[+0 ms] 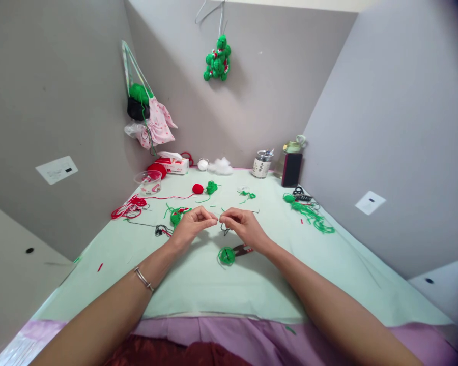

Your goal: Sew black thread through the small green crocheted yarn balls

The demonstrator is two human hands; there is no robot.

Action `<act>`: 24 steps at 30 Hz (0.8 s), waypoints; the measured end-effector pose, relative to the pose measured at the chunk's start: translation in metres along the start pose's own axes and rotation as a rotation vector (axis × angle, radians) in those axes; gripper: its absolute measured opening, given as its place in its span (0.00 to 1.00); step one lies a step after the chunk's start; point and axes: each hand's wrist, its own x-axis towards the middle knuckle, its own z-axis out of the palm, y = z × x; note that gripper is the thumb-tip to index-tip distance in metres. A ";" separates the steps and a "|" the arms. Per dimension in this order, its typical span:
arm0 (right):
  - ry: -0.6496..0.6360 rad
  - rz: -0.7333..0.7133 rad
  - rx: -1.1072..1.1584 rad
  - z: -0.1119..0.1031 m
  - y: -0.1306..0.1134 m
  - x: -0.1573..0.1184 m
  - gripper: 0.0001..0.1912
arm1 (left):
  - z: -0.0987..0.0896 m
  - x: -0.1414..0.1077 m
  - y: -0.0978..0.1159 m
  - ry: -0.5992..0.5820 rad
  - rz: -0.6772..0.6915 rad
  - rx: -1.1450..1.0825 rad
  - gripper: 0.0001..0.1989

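Note:
My left hand (196, 223) and my right hand (245, 226) meet above the table, thumb and forefinger pinched on each. A short dark bit spans the narrow gap between the fingertips. Dark yarn (225, 231) hangs in a loop below my right fingers. What else lies inside the pinches is hidden. Beneath them on the cloth rests a green yarn ball (226, 256), touching a pair of dark-handled snips (242, 250) that my right wrist partly covers. A green and red crocheted piece (175, 217) lies just behind my left hand.
Red yarn (132, 206), a clear plastic cup (149, 183) and a tissue box (174, 164) stand left. White stuffing (220, 166), a pen tin (262, 165), a phone (292, 170) and a bottle (280, 163) line the back. Green yarn strands (315, 218) lie right. A green crocheted bundle (218, 61) hangs above.

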 end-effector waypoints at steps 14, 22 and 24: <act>0.081 0.040 0.150 -0.009 -0.006 0.005 0.14 | -0.008 0.004 0.006 0.031 -0.099 0.094 0.15; 0.167 -0.001 0.054 -0.006 -0.001 0.005 0.12 | -0.006 0.001 0.011 -0.095 -0.213 -0.308 0.16; 0.123 -0.117 -0.036 0.000 -0.003 0.000 0.11 | -0.007 0.002 0.011 -0.036 -0.191 -0.391 0.14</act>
